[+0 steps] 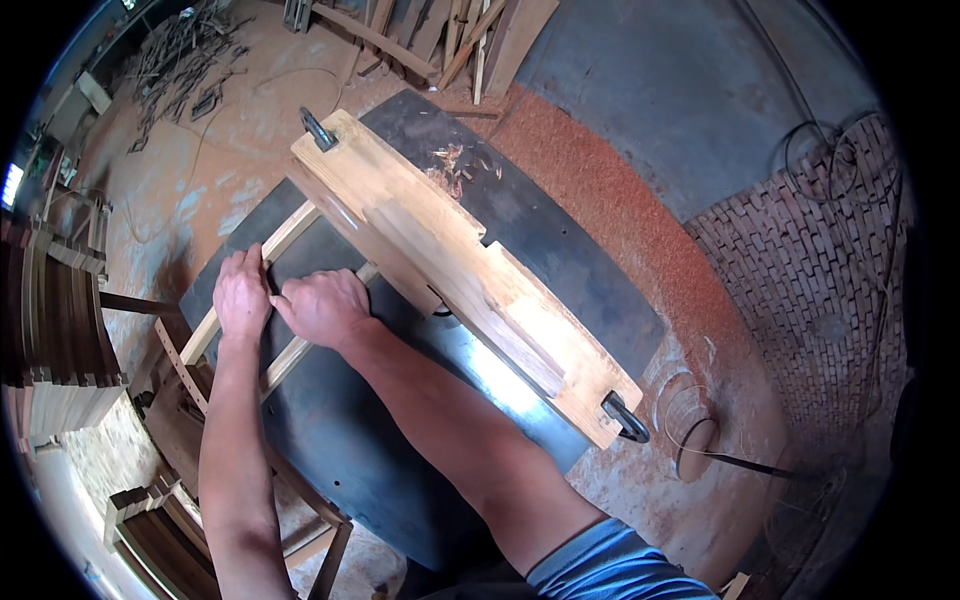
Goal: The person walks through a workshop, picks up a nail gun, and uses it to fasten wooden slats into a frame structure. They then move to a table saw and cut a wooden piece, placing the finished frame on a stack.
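Observation:
Two pale wooden strips, a left strip (290, 230) and a right strip (287, 362), lie roughly parallel on the dark machine table (340, 430). Their far ends meet or run under a thick wooden fence (400, 225); whether they join there is hidden. My left hand (243, 295) is closed over the left strip, fingers toward the fence. Curled over the right strip is my right hand (325, 308), its thumb side close against my left hand. A black clamp (318, 130) grips the fence's far end and another black clamp (627, 417) its near right end.
Wood shavings (448, 172) lie behind the fence. Reddish sawdust (600, 200) covers the floor beyond the table. Stacked curved wooden parts (60, 300) stand at the left, boards (440, 45) lean at the back, and a brick surface (810, 270) is at the right.

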### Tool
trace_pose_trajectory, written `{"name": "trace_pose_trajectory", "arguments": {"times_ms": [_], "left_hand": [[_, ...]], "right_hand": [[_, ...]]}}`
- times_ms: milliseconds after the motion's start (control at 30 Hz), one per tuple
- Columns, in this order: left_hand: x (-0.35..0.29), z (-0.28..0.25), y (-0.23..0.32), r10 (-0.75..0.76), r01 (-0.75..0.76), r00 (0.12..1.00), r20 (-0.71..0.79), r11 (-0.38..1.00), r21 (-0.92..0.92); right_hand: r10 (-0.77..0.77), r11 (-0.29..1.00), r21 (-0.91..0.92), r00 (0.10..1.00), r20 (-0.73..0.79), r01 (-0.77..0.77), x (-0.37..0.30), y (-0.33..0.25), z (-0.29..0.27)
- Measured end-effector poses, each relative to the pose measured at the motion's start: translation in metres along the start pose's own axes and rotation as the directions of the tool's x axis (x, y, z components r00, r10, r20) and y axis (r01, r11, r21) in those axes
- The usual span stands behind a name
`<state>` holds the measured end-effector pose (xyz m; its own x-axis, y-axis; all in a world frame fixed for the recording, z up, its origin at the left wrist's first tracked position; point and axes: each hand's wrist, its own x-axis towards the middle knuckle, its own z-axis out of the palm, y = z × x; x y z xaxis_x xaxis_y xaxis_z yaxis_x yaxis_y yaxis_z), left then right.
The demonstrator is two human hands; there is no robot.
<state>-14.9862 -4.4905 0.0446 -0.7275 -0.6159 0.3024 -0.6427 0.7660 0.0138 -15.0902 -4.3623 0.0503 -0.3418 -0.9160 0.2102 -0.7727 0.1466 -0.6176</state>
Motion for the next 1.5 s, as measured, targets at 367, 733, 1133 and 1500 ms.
{"name": "trace_pose_trajectory", "arguments": {"times_ms": [367, 733, 1133, 1500], "left_hand": [[0.014, 0.005, -0.023, -0.01, 0.001, 0.997, -0.076, 0.994, -0.11], [-0.124, -0.104, 0.027, 0.123, -0.112, 0.991, 0.062, 0.982, -0.155], [-0.236, -0.109, 0.214, 0.163, -0.127, 0.982, 0.095, 0.942, -0.311], [-0.23, -0.102, 0.224, 0.048, -0.031, 0.994, 0.094, 0.984, -0.177]], "right_hand": [[0.013, 0.999, -0.032, 1.0, 0.013, -0.012, 0.023, -0.007, 0.003], [-0.247, 0.969, -0.009, 0.958, -0.147, 0.249, -0.152, -0.056, -0.006], [-0.012, 0.992, -0.119, 0.981, 0.193, 0.035, -0.336, -0.009, -0.124], [-0.168, 0.984, -0.085, 0.98, -0.106, 0.159, -0.324, 0.005, -0.116]]}}
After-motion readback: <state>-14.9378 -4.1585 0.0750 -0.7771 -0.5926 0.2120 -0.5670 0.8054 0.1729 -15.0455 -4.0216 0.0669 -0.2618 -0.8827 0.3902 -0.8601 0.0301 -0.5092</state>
